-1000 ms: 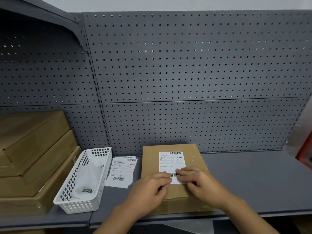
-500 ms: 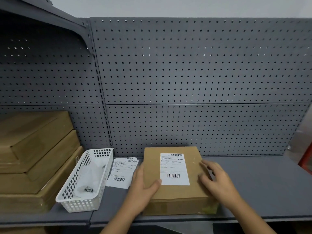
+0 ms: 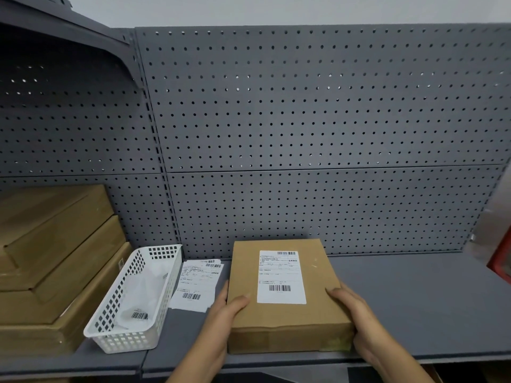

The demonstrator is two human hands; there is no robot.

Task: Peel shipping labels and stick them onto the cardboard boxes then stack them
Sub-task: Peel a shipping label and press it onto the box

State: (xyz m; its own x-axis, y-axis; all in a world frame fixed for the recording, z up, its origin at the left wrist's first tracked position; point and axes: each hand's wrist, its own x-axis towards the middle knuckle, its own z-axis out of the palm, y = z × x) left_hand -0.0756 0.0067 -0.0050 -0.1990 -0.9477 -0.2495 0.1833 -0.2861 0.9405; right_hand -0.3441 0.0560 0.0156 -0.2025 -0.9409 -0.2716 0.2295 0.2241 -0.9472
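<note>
A flat brown cardboard box (image 3: 287,319) lies on the grey shelf (image 3: 414,305) in front of me. A white shipping label (image 3: 280,276) with barcodes is stuck flat on its top. My left hand (image 3: 224,316) grips the box's left side, thumb curled over the top edge. My right hand (image 3: 356,313) grips the right side near the front corner. A small pile of loose labels (image 3: 197,284) lies on the shelf left of the box.
A white plastic basket (image 3: 116,335) with label backing sheets stands left of the loose labels. Three brown cardboard boxes (image 3: 47,261) are stacked at the far left. A grey pegboard wall (image 3: 304,134) closes the back. Something red (image 3: 502,261) shows at the right edge.
Both hands left the label, where they were pressing its lower edge, and moved out to the box's two sides, where they now grip it.
</note>
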